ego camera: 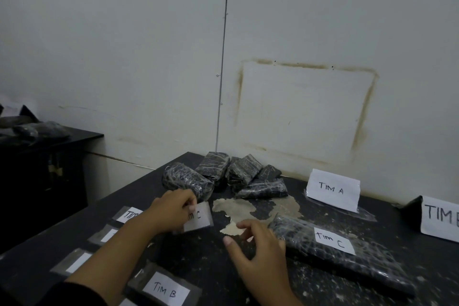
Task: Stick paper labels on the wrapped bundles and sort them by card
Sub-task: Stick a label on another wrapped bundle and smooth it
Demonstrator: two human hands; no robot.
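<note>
The dark table point(193, 256) spreads under both my hands, its left edge running just beyond my left forearm and its far edge meeting the wall past the pile. A bare, scuffed stretch lies between my two hands, with a pale worn patch point(248, 208) just ahead of my right fingers. The long wrapped bundle point(372, 271) lies flat right beside my right hand, on its outer side, and already carries a paper marked "Tim C". The pile of unlabelled bundles point(223, 176) sits just beyond my left hand, its nearest one almost at my knuckles. Further out past my right hand stand the TIM A card point(332, 190) and a second card point(440, 217) cut off by the frame. My right hand point(258, 248) hovers with fingers loosely curled and spread, gripping nothing; I cannot tell whether it brushes the long bundle. My left hand point(171, 208) pinches the Tim C label point(198, 218) by its near edge. Behind my left wrist, spare labels on tape strips lie in a row, the Tim B label point(165, 289) nearest me.
</note>
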